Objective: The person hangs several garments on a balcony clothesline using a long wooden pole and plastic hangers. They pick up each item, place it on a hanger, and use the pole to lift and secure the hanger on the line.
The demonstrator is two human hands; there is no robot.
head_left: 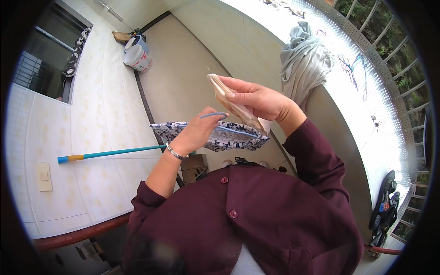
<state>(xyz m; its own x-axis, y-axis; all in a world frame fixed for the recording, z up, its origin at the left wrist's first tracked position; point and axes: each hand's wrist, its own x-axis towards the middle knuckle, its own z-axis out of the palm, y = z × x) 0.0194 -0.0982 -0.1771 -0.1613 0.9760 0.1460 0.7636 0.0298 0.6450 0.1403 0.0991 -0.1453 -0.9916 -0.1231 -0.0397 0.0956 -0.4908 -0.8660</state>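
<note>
My left hand [198, 132], with a bracelet at the wrist, is closed around the top of a light blue clothes hanger [236, 132]; the curved hook sticks out past the fingers. From the hanger hangs a navy and white patterned garment [233, 144], spread sideways in front of my body. Higher and to the right, my right hand [261, 100] pinches a cream, layered, folded cloth [221, 91] between thumb and fingers. Its lower end reaches down to the right end of the garment; I cannot tell whether they touch.
A teal pole [114, 152] with a yellow band juts across the left side. Buckets [137, 58] stand in the far left corner. Grey cloth [305, 64] drapes over the right ledge, with black sandals [384, 206] nearer along it. Metal bars [410, 91] line the right.
</note>
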